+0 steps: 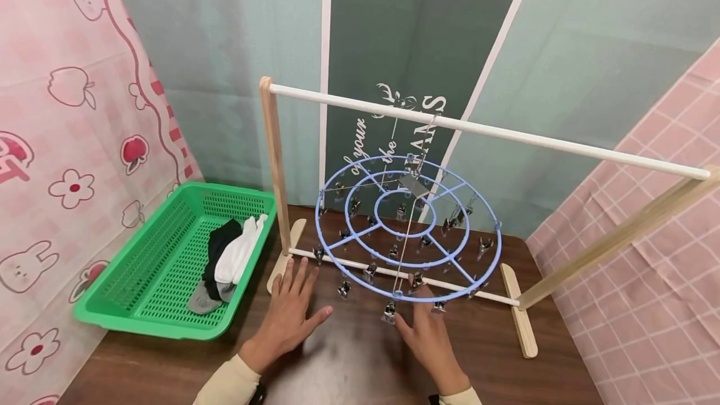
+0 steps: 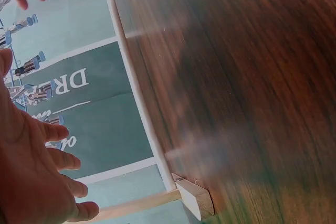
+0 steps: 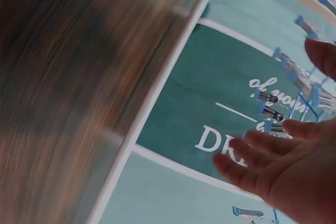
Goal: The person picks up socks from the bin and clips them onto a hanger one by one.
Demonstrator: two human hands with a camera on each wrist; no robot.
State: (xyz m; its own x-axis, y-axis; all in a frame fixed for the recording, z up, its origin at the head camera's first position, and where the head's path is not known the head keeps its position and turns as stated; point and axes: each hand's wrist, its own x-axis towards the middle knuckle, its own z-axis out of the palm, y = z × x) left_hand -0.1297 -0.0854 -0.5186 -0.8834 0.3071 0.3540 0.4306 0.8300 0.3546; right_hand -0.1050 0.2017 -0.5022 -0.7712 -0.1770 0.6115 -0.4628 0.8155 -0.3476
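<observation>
A blue round clip hanger (image 1: 409,228), made of rings with metal clips around it, hangs by its hook from the white bar of a wooden stand (image 1: 272,155). To the left of the hanger, my left hand (image 1: 288,312) hovers over the table with fingers spread, holding nothing. Below the hanger's front rim is my right hand (image 1: 430,336), its fingertips partly hidden behind the rim and clips. In the right wrist view that hand (image 3: 283,166) shows loosely extended fingers and an empty palm. Black, white and grey socks (image 1: 236,255) lie in a green basket (image 1: 135,317).
The basket stands on the left of the dark wooden table (image 1: 337,367), close to the stand's left foot. The stand's right foot (image 1: 519,311) rests near the pink tiled cloth (image 1: 635,267). A printed curtain (image 1: 416,30) hangs behind, and a pink patterned cloth (image 1: 67,142) hangs at left.
</observation>
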